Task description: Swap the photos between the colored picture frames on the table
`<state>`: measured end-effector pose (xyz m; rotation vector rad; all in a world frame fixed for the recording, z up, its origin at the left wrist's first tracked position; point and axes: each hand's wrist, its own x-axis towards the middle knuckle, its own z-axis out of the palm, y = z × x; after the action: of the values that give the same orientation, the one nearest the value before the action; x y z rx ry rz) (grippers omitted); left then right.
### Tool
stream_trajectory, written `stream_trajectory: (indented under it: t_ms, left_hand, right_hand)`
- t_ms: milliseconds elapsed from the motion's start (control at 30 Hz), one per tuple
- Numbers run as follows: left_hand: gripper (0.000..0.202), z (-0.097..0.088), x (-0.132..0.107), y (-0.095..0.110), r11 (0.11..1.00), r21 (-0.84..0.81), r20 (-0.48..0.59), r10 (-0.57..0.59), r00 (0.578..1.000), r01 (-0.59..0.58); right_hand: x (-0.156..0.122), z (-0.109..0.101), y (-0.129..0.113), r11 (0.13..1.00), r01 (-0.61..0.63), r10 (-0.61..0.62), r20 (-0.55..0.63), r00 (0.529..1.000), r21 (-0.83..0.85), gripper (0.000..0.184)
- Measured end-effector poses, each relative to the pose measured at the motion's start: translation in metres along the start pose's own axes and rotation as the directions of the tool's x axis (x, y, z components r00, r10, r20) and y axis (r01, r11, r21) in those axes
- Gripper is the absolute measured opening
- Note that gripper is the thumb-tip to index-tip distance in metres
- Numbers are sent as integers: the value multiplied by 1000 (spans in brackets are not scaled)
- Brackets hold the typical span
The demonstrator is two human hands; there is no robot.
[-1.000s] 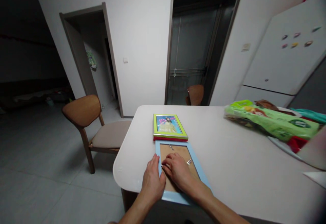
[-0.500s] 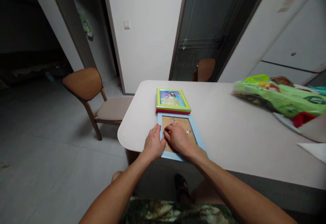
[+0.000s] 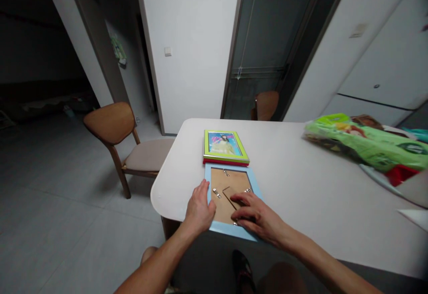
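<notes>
A light blue picture frame lies face down on the white table, its brown backing board and small metal clips showing. My left hand rests flat on the frame's left edge, fingers together. My right hand lies on the lower right part of the backing, fingers stretched toward the clip near the bottom edge. Just beyond the blue frame sits a green frame with a colourful picture, stacked on a red frame.
A green plastic bag with other packages lies at the table's right. A wooden chair stands left of the table. Behind are an open doorway, a dark glass door and a white fridge. My knees show below the table edge.
My right hand has slid from the backing's left middle to its lower right, uncovering the stand and clips. The camera tilted down, then slightly back up. My left hand stayed on the frame's left edge.
</notes>
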<state>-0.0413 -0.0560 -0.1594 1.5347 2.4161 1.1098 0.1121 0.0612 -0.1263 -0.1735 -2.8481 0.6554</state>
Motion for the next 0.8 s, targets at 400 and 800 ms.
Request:
stream_trajectory:
  t_ms: [400,800]
  left_hand:
    - [53,1,-1,-3,999,-39,-11,-14,1000,13]
    - [55,-1,-1,0,1000,-20,-1,-5,1000,5]
  right_hand:
    - [50,4,20,936,-344,320,-236,918,-69,31]
    - [85,15,35,842,-487,413,-303,859,-233,31]
